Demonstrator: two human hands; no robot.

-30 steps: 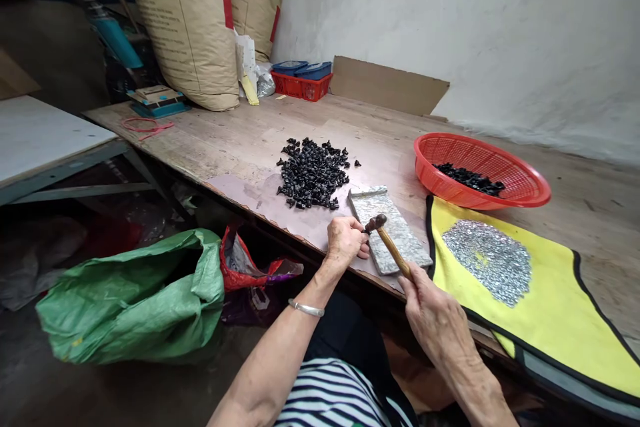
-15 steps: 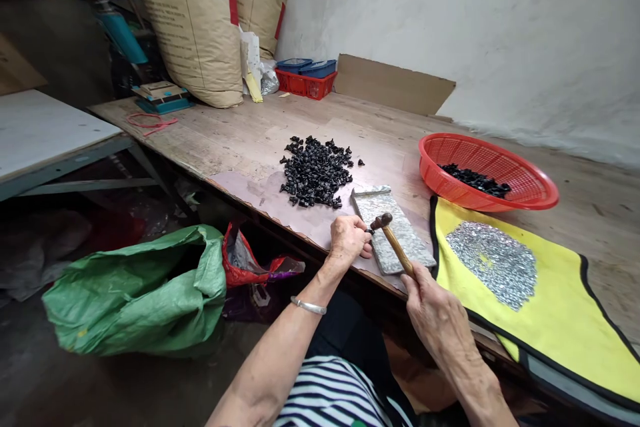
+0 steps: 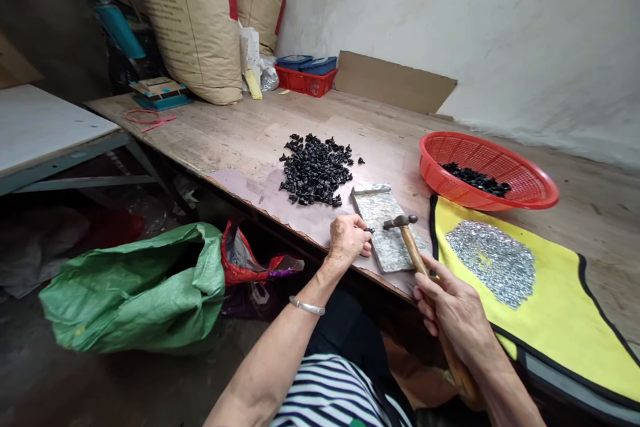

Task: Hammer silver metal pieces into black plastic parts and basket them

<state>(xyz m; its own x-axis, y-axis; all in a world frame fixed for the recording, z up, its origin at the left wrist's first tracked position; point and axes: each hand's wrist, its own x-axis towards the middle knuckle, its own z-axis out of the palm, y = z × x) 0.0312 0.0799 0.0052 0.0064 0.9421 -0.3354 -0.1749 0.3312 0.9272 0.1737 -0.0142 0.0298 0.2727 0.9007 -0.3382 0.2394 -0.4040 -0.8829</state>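
My left hand (image 3: 349, 237) pinches a small black part (image 3: 369, 230) at the left side of a grey stone slab (image 3: 387, 248). In my right hand (image 3: 453, 307) is a hammer (image 3: 411, 245) with a wooden handle; its metal head is over the slab, to the right of the black part and apart from it. Beyond the slab and to the left lies a pile of small black parts (image 3: 316, 170). Small silvery metal pieces (image 3: 493, 260) are spread on a yellow cloth (image 3: 565, 320) with black edging, right of my right hand.
A red plastic basket (image 3: 545, 188) with black parts stands at the right. Large paper sacks (image 3: 185, 20) and a red crate (image 3: 306, 83) with blue boxes are at the back. A green sack (image 3: 135, 293) lies below the front edge of the wooden tabletop (image 3: 240, 133).
The hammer head has moved right, away from the black part, and my right hand has shifted right and down with it. My left hand keeps its pinch in nearly the same spot.
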